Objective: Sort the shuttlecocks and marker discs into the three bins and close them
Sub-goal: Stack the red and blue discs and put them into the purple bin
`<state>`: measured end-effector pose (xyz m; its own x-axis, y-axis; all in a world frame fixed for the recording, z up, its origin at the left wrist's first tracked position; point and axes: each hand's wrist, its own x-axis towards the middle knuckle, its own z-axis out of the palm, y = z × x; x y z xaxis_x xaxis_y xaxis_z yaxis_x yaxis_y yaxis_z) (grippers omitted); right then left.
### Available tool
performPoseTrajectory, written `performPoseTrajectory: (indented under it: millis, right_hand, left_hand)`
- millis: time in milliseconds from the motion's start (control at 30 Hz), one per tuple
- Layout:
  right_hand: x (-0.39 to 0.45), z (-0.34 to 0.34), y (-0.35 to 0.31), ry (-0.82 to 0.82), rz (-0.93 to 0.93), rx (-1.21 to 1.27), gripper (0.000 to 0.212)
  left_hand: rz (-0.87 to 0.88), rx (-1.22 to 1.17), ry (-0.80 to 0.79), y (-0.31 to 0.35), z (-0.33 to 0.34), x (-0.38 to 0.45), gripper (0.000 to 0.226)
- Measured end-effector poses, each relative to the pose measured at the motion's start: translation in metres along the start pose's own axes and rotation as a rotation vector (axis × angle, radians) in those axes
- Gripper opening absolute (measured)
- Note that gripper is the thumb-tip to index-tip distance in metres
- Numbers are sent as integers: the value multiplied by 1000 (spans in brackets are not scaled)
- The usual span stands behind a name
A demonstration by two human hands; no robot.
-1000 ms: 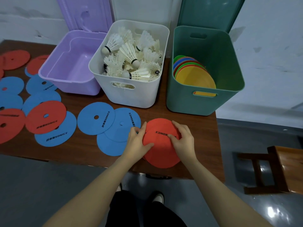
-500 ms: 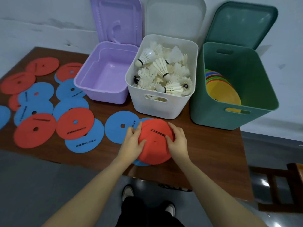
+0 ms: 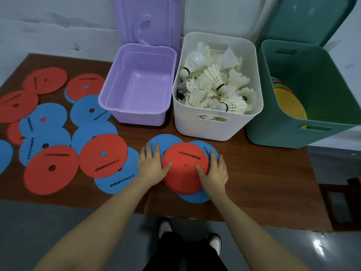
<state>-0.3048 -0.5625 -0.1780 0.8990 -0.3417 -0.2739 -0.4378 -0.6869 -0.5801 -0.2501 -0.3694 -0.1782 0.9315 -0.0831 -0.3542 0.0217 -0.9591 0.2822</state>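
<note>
Both hands lie on a small stack of red marker discs [image 3: 184, 168] at the front edge of the tabletop [image 3: 263, 173]. The left hand [image 3: 153, 166] lies flat at the stack's left rim, fingers straight and spread over the blue discs [image 3: 162, 142] beneath, thumb pressing onto the red. The right hand [image 3: 214, 172] mirrors it at the right rim, fingers extended along the edge. Neither grip has closed yet; both are flat, pressing contacts, so the stack is squared between the palms and not held.

The step in hand looks like gathering the reds for a bin. To do it well, the palms should squeeze inward evenly so the edges line up, then the fingertips should slide under the lowest red disc alone, leaving the blue ones on the tabletop. These discs look thin and floppy, so a lift from one side would likely fan them out; supporting both rims is safer.

The purple bin [image 3: 136, 114] stands empty with its lid up, the white bin [image 3: 214, 130] is full of shuttlecocks [image 3: 216, 85], and the green bin [image 3: 273, 133] already holds mixed-colour discs [image 3: 291, 106]. Many more red and blue discs [image 3: 51, 169] are scattered to the left, so much sorting remains, and all three lids are still open.
</note>
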Motion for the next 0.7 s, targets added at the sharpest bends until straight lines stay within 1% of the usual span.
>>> performPoseTrajectory:
  millis: [200,367,500,700]
  right_hand:
    - [1,-3,-1,-6,18,11,84]
    - [2,-12,12,-17,-33,-14,85]
    - [5,-18,18,-37,-72,-9,88]
    - [10,-16,14,-28,-90,-7,92]
  left_hand:
    - [-9,-144,34,13,1,-19,89]
    - [13,-249,-21,35,13,-37,87]
    - [50,-285,-54,47,21,-47,87]
    - [125,-363,-62,46,18,-56,80]
